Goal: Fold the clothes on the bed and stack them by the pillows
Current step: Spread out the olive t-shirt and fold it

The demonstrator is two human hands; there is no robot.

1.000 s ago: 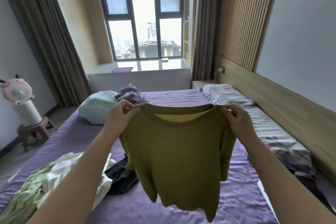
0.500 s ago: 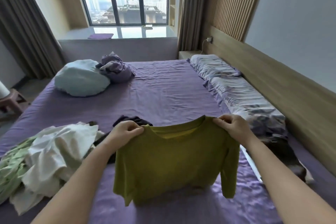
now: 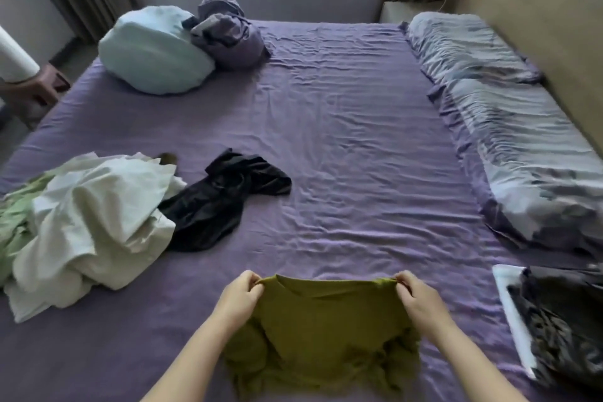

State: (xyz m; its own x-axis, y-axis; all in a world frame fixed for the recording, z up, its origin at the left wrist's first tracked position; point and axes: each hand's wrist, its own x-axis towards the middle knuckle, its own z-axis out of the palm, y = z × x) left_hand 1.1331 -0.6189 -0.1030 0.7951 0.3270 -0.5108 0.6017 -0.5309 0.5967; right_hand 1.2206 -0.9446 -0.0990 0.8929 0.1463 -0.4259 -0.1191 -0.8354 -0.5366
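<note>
An olive-green T-shirt [image 3: 326, 330] lies bunched at its lower end on the purple bed [image 3: 342, 140], near the front edge. My left hand [image 3: 239, 299] pinches its left shoulder and my right hand [image 3: 421, 302] pinches its right shoulder, keeping the neckline stretched between them. A black garment [image 3: 218, 202] lies crumpled left of centre. Beside it a heap of white clothes [image 3: 94, 222] covers a light green garment [image 3: 16, 222]. Two grey-purple pillows [image 3: 499, 121] run along the right side by the headboard.
A pale blue cushion [image 3: 153, 49] and a bundled purple-grey cloth [image 3: 225, 33] sit at the far left of the bed. A black patterned item on something white [image 3: 561, 326] lies at the right edge. A stool [image 3: 29, 88] stands on the floor at left.
I have lowered the olive T-shirt from chest height down onto the bed, and its hem now bunches on the sheet. The view has tilted down from the window to the bed.
</note>
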